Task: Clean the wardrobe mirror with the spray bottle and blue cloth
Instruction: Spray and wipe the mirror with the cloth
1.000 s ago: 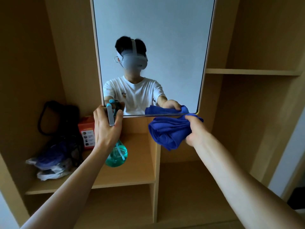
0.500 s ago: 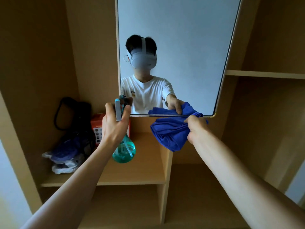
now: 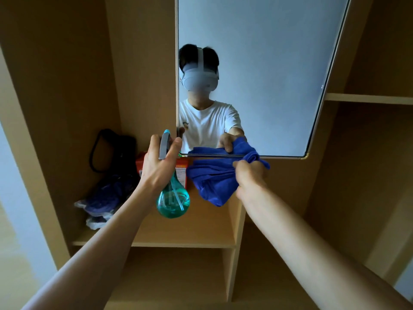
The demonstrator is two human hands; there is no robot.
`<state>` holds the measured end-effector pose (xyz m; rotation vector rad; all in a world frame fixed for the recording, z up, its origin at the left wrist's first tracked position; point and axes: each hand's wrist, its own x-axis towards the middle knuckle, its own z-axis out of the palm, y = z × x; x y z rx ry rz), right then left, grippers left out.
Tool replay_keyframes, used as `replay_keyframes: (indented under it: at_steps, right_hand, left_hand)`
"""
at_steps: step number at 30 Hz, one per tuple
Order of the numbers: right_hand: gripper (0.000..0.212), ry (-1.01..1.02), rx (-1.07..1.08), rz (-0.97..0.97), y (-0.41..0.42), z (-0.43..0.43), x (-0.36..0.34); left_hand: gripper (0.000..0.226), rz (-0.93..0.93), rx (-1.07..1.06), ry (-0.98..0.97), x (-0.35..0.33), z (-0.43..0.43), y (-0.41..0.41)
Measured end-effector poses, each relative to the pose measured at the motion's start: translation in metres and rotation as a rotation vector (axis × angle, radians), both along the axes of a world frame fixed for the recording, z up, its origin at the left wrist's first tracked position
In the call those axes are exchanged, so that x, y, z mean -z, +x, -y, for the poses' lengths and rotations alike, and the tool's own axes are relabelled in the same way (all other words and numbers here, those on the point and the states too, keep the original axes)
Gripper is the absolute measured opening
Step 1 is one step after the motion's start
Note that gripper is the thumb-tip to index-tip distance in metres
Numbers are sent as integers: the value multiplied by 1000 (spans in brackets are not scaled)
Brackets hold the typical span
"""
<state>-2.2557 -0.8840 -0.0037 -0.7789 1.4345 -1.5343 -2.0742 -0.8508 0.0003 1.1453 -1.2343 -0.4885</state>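
Observation:
The wardrobe mirror (image 3: 268,63) hangs upright ahead, its lower edge just above my hands. My left hand (image 3: 159,166) grips the neck of a teal spray bottle (image 3: 173,202), nozzle up beside the mirror's lower left corner. My right hand (image 3: 250,175) is closed on a bunched blue cloth (image 3: 212,177) held just below the mirror's bottom edge. The cloth's top fold touches or nearly touches the frame. The mirror reflects a person in a white shirt with a headset.
Wooden wardrobe shelves surround the mirror. On the left shelf (image 3: 190,231) sit a red box (image 3: 182,171), a black bag (image 3: 114,151) and a plastic-wrapped dark bundle (image 3: 105,198). A vertical divider (image 3: 234,242) stands below my right hand. Another shelf (image 3: 368,98) sits at right.
The view has shifted left, so the mirror sits further right in frame. Both hands keep their hold and stay near the mirror's lower edge; the red box is now partly hidden behind the bottle.

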Motion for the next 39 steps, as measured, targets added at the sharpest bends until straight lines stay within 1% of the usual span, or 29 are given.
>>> replay_keyframes:
  at_steps: [3, 7, 10, 12, 14, 16, 20, 22, 25, 27, 28, 30, 31, 32, 34, 36, 39]
  right_hand:
    - [45, 4, -104, -15, 36, -9, -1]
    - [50, 27, -252, 9, 72, -17, 1]
    - [46, 4, -326, -98, 90, -22, 6]
    - [48, -42, -346, -156, 103, -23, 11]
    - [49, -76, -364, -262, 111, -24, 15]
    - [49, -96, -375, -418, 112, -27, 16]
    - [44, -210, -405, -727, 97, -33, 16]
    - [42, -269, -377, -807, 85, -33, 16]
    - [32, -321, -349, -878, 64, -35, 16]
    - [26, -325, -329, -897, 45, -34, 11]
    - [23, -313, -313, -906, 34, -33, 8]
    - [17, -293, -257, -945, 9, -30, 5]
    - [17, -286, -219, -967, -3, -26, 4]
    - [17, -265, -187, -978, -14, -24, 4]
    - [19, -219, -147, -972, -36, -20, 4]
    - [19, -201, -113, -951, -55, -20, 1]
    - [12, -195, -78, -909, -81, -19, -3]
  left_hand:
    - [62, 21, 34, 11, -4, -2, 7]
    - [58, 101, 164, 121, -13, -5, 26]
    - [47, 136, 246, 197, -24, -6, 35]
    - [33, 180, 277, 234, -32, -6, 37]
    - [31, 216, 303, 259, -37, -5, 38]
    - [31, 207, 314, 269, -39, -4, 37]
    - [26, 139, 321, 269, -31, -6, 33]
    - [21, 105, 328, 253, -24, -6, 30]
    - [38, 64, 334, 228, -16, -6, 21]
    - [26, 58, 330, 181, -13, -8, 12]
    - [26, 57, 307, 163, -12, -10, 6]
    - [47, 53, 266, 138, -10, -12, -2]
    - [54, 51, 248, 128, -8, -11, -4]
    - [54, 42, 237, 114, -7, -11, -8]
    - [47, 31, 191, 98, -2, -8, -15]
    - [42, 75, 128, 78, 2, -7, -24]
    - [44, 93, 70, 50, 7, -7, -32]
